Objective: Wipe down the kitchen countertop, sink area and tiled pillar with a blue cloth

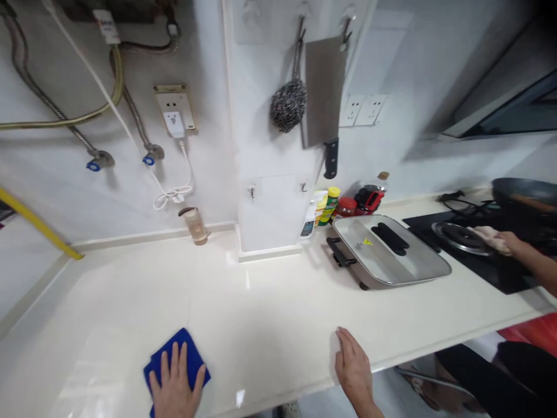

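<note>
So the blue cloth (192, 351) is on the pale counter (256, 325), lower left, partly hidden under the left hand (176, 386), which is spread flat on top, not clutching it. Frame cuts that hand off at the wrist. Right hand (354, 371) is near the counter's front edge, fingers loose and together, palm hidden. Far right, a co-worker's hand (514, 244) has a pale rag (489, 237), kinda blurry.
</note>
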A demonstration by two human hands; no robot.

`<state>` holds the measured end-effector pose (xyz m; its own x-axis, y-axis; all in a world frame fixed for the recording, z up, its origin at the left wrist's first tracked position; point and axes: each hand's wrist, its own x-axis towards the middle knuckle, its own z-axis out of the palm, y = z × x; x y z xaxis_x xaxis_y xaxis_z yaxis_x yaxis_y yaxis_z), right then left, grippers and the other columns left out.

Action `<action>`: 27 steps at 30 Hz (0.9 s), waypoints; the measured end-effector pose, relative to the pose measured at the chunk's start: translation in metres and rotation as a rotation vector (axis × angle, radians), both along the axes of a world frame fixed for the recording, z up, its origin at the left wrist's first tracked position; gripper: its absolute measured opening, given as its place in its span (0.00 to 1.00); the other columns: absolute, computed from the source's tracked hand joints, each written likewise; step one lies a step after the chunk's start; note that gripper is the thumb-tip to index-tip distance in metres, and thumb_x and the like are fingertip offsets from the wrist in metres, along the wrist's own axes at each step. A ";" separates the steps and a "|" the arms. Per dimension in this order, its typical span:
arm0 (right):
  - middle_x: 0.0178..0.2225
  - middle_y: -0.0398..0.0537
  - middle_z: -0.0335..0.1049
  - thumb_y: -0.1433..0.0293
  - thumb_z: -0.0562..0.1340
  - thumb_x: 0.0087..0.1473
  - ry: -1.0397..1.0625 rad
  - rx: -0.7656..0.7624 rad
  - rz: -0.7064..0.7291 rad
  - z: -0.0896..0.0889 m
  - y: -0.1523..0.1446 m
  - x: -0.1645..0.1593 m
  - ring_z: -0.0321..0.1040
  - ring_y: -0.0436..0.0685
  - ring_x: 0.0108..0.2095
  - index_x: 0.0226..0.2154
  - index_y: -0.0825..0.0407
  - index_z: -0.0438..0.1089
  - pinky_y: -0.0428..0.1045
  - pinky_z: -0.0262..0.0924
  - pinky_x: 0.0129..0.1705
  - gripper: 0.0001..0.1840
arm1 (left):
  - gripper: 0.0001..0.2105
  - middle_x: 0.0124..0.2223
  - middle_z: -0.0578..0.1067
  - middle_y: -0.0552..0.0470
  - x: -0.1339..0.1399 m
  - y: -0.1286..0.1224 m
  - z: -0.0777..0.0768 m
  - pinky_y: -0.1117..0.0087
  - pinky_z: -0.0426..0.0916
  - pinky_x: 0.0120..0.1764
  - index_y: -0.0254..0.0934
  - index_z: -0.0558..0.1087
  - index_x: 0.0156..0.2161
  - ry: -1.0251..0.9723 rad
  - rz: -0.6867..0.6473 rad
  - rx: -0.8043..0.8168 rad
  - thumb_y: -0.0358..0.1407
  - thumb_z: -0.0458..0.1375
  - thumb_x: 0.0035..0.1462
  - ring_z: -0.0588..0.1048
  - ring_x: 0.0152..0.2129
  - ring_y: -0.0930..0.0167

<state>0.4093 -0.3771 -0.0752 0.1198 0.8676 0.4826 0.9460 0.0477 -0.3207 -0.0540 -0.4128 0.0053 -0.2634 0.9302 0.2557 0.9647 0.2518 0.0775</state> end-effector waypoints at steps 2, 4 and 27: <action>0.59 0.55 0.64 0.73 0.48 0.58 -0.003 -0.005 -0.007 0.000 0.002 -0.001 0.60 0.62 0.59 0.59 0.51 0.57 0.61 0.59 0.59 0.27 | 0.34 0.70 0.58 0.40 0.023 0.020 -0.003 0.41 0.41 0.66 0.31 0.58 0.66 0.017 -0.092 0.020 0.51 0.41 0.61 0.48 0.68 0.52; 0.59 0.54 0.64 0.74 0.48 0.58 -0.005 -0.005 -0.016 0.001 0.003 -0.003 0.60 0.61 0.60 0.60 0.51 0.57 0.60 0.58 0.59 0.27 | 0.34 0.69 0.58 0.40 0.045 0.037 -0.007 0.40 0.41 0.66 0.31 0.58 0.66 0.031 -0.196 0.039 0.50 0.43 0.61 0.50 0.68 0.51; 0.59 0.50 0.66 0.77 0.49 0.58 0.035 0.018 -0.017 0.018 0.010 0.002 0.61 0.57 0.60 0.60 0.48 0.60 0.56 0.62 0.58 0.28 | 0.32 0.71 0.55 0.43 0.306 0.144 -0.023 0.39 0.53 0.64 0.43 0.49 0.69 -0.204 -1.053 -0.054 0.46 0.49 0.64 0.53 0.68 0.53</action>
<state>0.4117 -0.3671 -0.0575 0.1522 0.8565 0.4932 0.9348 0.0373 -0.3533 0.2518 -0.2688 -0.0176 0.6445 0.7229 0.2491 0.6685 -0.6909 0.2753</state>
